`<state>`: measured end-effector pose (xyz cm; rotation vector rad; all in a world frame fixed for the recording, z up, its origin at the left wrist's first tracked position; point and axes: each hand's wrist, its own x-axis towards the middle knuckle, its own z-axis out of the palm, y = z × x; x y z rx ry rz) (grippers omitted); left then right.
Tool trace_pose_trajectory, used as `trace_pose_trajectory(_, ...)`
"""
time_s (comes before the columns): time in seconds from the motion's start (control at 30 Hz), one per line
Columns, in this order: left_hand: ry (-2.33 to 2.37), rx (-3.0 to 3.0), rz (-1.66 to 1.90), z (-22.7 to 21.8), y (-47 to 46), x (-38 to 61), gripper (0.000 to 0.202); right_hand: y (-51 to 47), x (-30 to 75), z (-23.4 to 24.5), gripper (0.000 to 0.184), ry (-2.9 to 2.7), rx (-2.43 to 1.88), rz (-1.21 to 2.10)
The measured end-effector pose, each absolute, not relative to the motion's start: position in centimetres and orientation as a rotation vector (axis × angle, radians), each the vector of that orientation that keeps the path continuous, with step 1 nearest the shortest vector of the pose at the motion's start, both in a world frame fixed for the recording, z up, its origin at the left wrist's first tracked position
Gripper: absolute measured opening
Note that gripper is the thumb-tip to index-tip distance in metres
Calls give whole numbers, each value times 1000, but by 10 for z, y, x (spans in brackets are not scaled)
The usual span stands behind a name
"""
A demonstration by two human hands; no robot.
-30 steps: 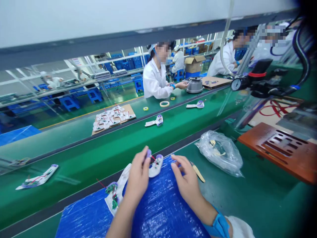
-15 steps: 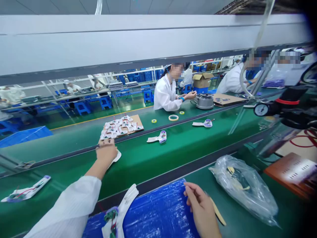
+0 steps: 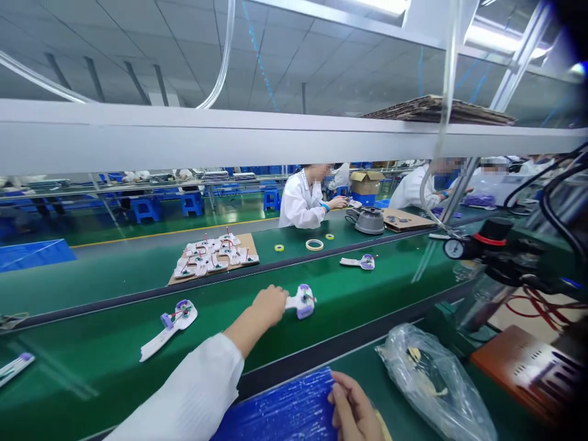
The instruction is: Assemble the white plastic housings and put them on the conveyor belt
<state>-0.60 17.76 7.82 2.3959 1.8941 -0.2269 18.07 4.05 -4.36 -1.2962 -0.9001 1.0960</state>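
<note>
My left hand (image 3: 271, 305) reaches out over the green conveyor belt, its fingers closed round the narrow end of a white plastic shell (image 3: 304, 302) with purple parts and wires. To its left, a similar shell (image 3: 168, 331) lies slanted on the belt. Near the bottom edge, my right hand (image 3: 354, 409) is closed at the corner of a blue film-wrapped board (image 3: 280, 410), thumb and fingers pressed together. Part of a pale yellow piece (image 3: 383, 424) shows beside that hand. My left sleeve covers some of the board.
Another shell (image 3: 359, 262) lies farther along the belt. Several shells sit on a cardboard sheet (image 3: 250, 244) beyond it, near tape rolls (image 3: 315, 245). A clear bag (image 3: 436, 380) and a pressure gauge (image 3: 454, 248) stand at right. A co-worker (image 3: 301, 199) sits opposite; a shelf beam (image 3: 206, 141) crosses overhead.
My left hand has left one shell on the belt and moved right onto another. The view has tilted up. My right hand stays at the board's corner; the shell on the board is no longer visible.
</note>
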Motion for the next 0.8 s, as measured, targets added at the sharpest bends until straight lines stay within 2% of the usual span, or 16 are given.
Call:
trace_pose_trajectory(0.13,1722,2499,-185,88,79,13,47,37,202,-19,50,-1147,-1232,1043)
trace_pose_trajectory(0.27,1781,2326,-11,58,6,22,67,32,216,1,25,-1786,-1079,1043)
trace_pose_trajectory(0.33,1824,2261,242,36,-12,27,61,29,216,6,22,-1921,-1049,1070)
trace_pose_trajectory(0.47,1611,2265,554,4,-26,42,21,29,210,4,19,-1885,-1044,1165)
trace_pose_trajectory(0.6,1648,2281,719,-9,-29,55,35,33,207,-2,24,-1748,-1041,1314)
trace_pose_trajectory(0.8,1662,1904,1016,-5,-29,54,24,33,200,-7,32,-1565,-1082,1386)
